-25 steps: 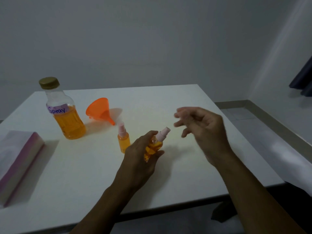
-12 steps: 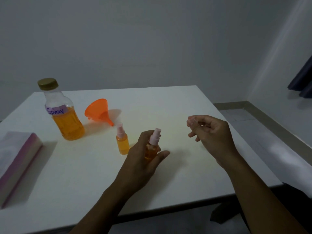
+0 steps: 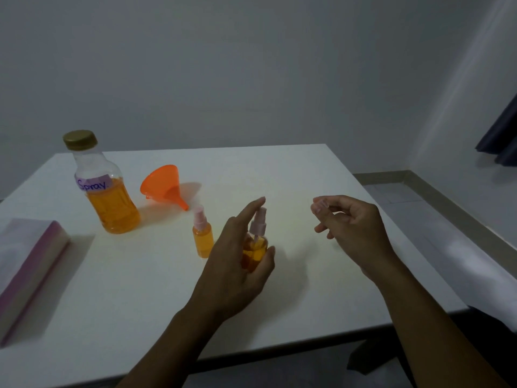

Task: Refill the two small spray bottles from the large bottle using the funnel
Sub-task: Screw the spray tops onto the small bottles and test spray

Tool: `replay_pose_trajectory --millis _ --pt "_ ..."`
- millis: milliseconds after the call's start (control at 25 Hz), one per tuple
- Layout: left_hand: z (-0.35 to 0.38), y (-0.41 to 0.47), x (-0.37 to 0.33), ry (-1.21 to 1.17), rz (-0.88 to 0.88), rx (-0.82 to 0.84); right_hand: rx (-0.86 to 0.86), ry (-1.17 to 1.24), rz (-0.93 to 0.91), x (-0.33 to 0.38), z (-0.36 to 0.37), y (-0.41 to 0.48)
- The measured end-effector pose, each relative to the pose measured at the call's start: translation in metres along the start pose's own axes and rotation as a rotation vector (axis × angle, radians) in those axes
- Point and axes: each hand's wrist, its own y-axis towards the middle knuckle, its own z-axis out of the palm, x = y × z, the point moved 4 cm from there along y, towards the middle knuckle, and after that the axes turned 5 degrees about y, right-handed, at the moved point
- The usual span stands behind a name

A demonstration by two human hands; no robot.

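Head view: left hand grips clear cylindrical spray bottle; right hand loosely curled, empty.

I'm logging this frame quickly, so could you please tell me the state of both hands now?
Left hand: grips the small spray bottle, index finger raised by its nozzle.
Right hand: open, fingers loosely curled, holding nothing.

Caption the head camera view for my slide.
Left hand grips a small clear spray bottle of orange liquid over the white table; right hand loosely curled beside it.
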Motion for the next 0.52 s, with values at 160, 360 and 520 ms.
replay_pose_trajectory --millis 160,360,520 --pt "0.003 0.001 0.006 0.116 -0.012 -0.068 -0.032 -0.017 -0.013 0.000 -0.008 0.002" --pt "0.007 0.001 0.006 0.357 -0.046 -0.105 -0.080 -0.056 -0.043 -0.001 -0.021 0.005" --pt "0.007 0.003 0.005 0.376 -0.051 -0.115 -0.073 -0.117 -0.073 0.000 -0.020 0.003"
